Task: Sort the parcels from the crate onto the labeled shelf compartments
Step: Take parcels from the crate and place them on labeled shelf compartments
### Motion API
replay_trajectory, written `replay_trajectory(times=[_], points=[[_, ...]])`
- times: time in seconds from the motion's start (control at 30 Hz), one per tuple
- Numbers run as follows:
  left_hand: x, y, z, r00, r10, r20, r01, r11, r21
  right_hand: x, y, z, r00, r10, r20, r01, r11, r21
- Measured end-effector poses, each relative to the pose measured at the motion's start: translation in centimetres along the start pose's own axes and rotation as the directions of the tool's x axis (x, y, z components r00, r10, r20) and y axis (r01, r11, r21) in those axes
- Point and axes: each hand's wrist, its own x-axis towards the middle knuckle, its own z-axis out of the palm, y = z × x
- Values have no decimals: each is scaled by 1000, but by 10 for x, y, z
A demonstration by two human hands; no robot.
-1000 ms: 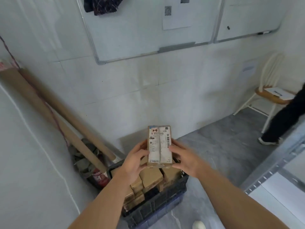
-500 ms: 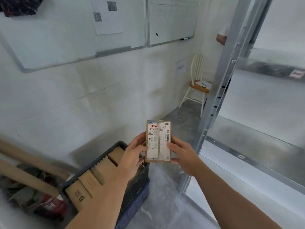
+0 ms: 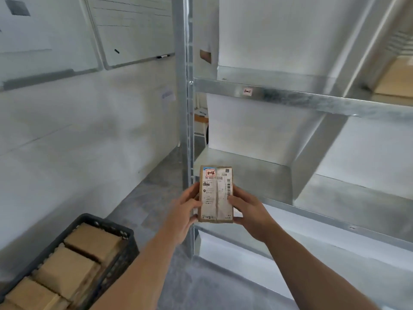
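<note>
While both hands hold the parcel (image 3: 216, 194) up in the air in front of the upright post (image 3: 182, 108) at the left end of the shelf (image 3: 312, 100), what the next move turns on is that every compartment lies ahead of it and to its right. That puts the right hand (image 3: 250, 211) on the shelf side and the left hand (image 3: 183, 211) on the side of the crate (image 3: 107, 222). The parcel's long axis runs up and away from the person, with its label face turned toward the camera. The left fingers (image 3: 192, 193) are wrapped round its left edge and the right fingers (image 3: 235, 199) round its right edge and lower corner, so it is pinched between the two hands and neither hand is spread. It is level with the front rail of the lower shelf board (image 3: 312, 213), just short of it and touching no part of the shelf. It is a small, flat, brown cardboard packet, almost covered by a white shipping label with a barcode and a crease or tape seam down the middle. A red-bordered sticker (image 3: 210, 173) near its upper left corner carries a handwritten mark that looks like 2-4. A small tag (image 3: 247, 92) on the upper rail sits above and to the right, too blurred to read, so I cannot tell which compartment matches; probably the parcel must travel rightward. More brown parcels (image 3: 73, 265) lie in the crate at lower left.
</note>
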Motion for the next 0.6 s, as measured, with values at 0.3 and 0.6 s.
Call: replay_trajectory(times=[0.3,0.6], points=[[11,-37,144,967,-50,248,28,995,92,-88,6,-127,957,-46,-288,72,994,78],[-6,-76,282,816,-168,554,43,972,232,-194,17,-224,800,-51,-598,139,985,102]])
